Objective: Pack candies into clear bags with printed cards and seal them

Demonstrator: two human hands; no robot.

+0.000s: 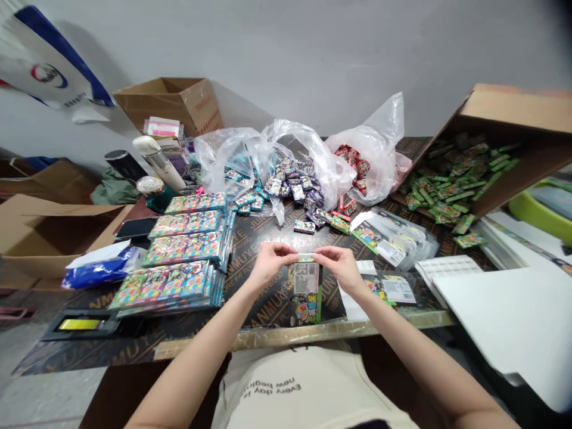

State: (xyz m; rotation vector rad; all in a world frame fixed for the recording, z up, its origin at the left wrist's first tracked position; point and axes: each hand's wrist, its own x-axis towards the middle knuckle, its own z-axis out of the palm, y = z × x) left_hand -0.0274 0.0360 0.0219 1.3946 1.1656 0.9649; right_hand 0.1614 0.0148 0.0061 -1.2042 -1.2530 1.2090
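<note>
Between my hands hangs a printed clear plastic bag (306,292), its top edge level and its lower part over the dark table. My left hand (273,262) pinches the top left corner between thumb and fingers. At the top right corner my right hand (342,268) has the same kind of pinch. Just beyond the hands lie small printed boxes: a dark one (304,226) and a green-yellow one (340,224). Right of my right hand, more flat printed bags (395,289) rest by a white sheet. Whether anything is inside the held bag, I cannot tell.
Stacks of filled colourful packs (183,245) stand at left. Clear plastic bags (308,140) spill blue, purple and red small boxes at the back. A tipped carton (513,116) of green boxes stands right, near a pile of flat bags (393,235). A tape dispenser (83,325) lies front left.
</note>
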